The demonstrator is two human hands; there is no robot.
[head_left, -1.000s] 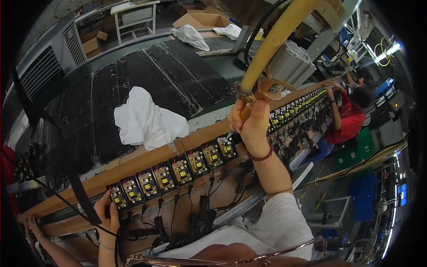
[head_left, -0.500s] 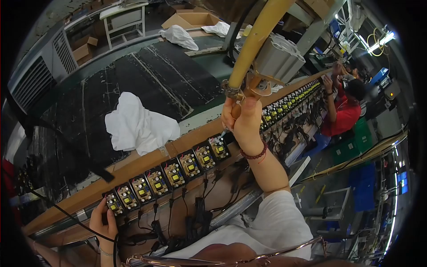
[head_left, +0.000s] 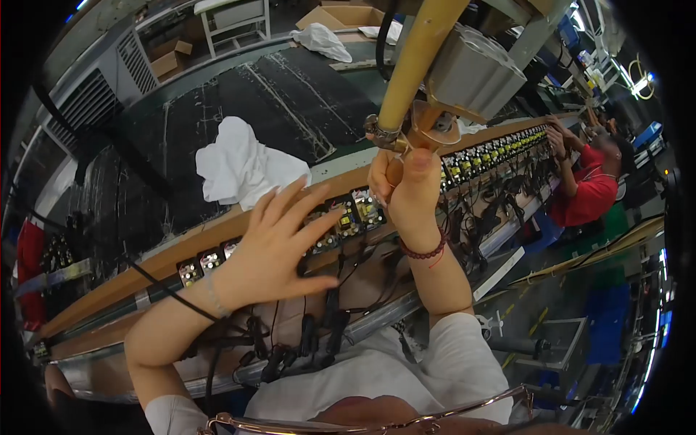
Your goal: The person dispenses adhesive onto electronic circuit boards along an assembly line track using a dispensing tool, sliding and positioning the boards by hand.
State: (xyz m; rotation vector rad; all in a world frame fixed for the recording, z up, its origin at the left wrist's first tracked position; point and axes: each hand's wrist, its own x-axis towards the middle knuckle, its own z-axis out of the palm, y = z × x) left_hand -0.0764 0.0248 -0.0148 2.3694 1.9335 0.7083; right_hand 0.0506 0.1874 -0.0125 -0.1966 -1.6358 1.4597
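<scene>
My right hand (head_left: 415, 187) is wrapped around a glue gun (head_left: 435, 127), which hangs from a thick yellow hose (head_left: 419, 69). Its nozzle is mostly hidden by my fingers, near the right end of the closest group of circuit boards (head_left: 368, 209). The boards carry yellow transformers and sit in black cases, lined up in a row. Over the middle of that group hovers my left hand (head_left: 275, 250), fingers spread and holding nothing. It hides several boards beneath it; whether it touches any I cannot tell. Black cables (head_left: 308, 333) dangle from the cases on my side.
A white cloth (head_left: 246, 168) lies on the dark belt (head_left: 217, 94) behind the boards. Beside the hose stands a grey ribbed motor housing (head_left: 475, 71). At the far right, a person in a red shirt (head_left: 591, 190) reaches to the same row. A metal rail (head_left: 377, 326) runs along my side.
My left hand has left the leftmost board and moved up and right over the row, its fingers spreading. My right hand keeps hold of the glue gun. The whole view has shifted slightly.
</scene>
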